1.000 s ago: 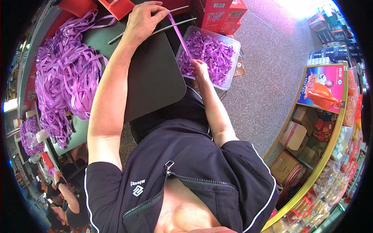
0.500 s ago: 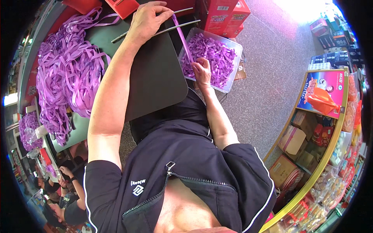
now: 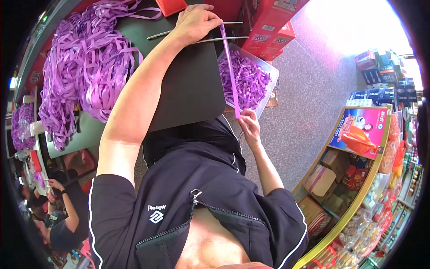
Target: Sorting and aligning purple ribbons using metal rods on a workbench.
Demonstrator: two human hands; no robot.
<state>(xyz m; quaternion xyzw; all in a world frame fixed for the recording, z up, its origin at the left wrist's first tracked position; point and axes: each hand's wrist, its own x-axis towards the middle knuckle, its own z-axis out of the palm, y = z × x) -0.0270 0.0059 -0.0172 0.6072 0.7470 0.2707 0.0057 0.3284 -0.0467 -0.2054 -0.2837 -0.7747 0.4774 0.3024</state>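
A flat purple ribbon (image 3: 231,71) is stretched between my hands. My left hand (image 3: 197,21) is closed at its upper end, beside two thin metal rods (image 3: 224,39) that run past the table's far right side. My right hand (image 3: 249,125) pinches the lower end, just beyond the near rim of a clear plastic bin (image 3: 272,71). Inside the bin lie many short purple ribbon pieces (image 3: 251,83), and the ribbon passes over its left part. My left forearm crosses the dark tabletop (image 3: 192,89).
A large heap of long purple ribbons (image 3: 89,62) covers the table's left part. Red boxes (image 3: 268,36) stand behind the bin. Shelves with packaged goods (image 3: 349,179) line the right side. Another person (image 3: 67,219) works at the lower left.
My right hand has moved down toward me from over the bin, and more ribbon now spans between my hands. The left hand stays at the rods. The whole view has shifted.
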